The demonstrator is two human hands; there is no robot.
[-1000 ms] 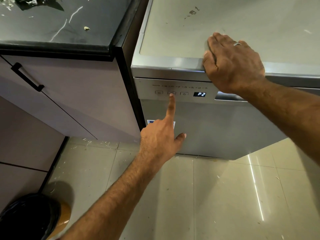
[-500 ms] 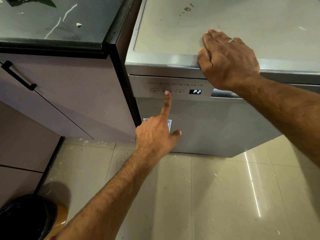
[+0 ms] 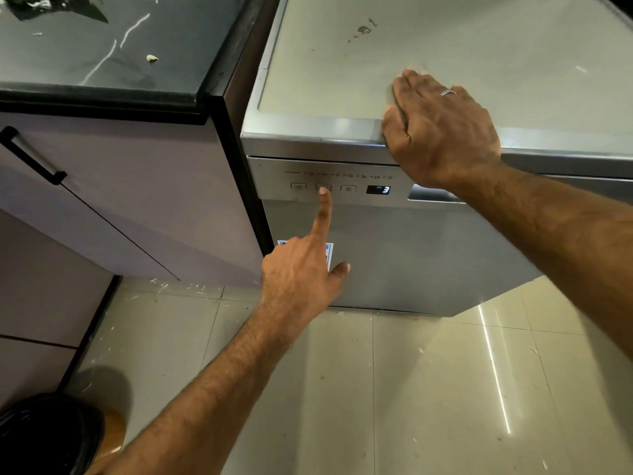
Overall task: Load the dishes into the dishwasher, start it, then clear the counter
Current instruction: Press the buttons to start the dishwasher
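Note:
The silver dishwasher (image 3: pixel 428 252) stands with its door closed next to the counter. My left hand (image 3: pixel 301 272) points at its control panel: the straight index finger presses the middle button (image 3: pixel 323 186) of three, and the other fingers are curled in. The small display (image 3: pixel 378 189) to the right of the buttons shows a 3. My right hand (image 3: pixel 442 132), a ring on one finger, rests on the front edge of the dishwasher's top, fingers lying on the top surface. No dishes are in view.
A dark counter (image 3: pixel 102 63) with food scraps on it lies at the upper left, above a pale cabinet with a black handle (image 3: pixel 30 156). A black-lined bin (image 3: pixel 44 437) stands at the bottom left. The tiled floor (image 3: pixel 428 389) carries scattered crumbs.
The display has gone from P2 to a 3. My left index finger stays on the middle button and my right hand stays on the top edge.

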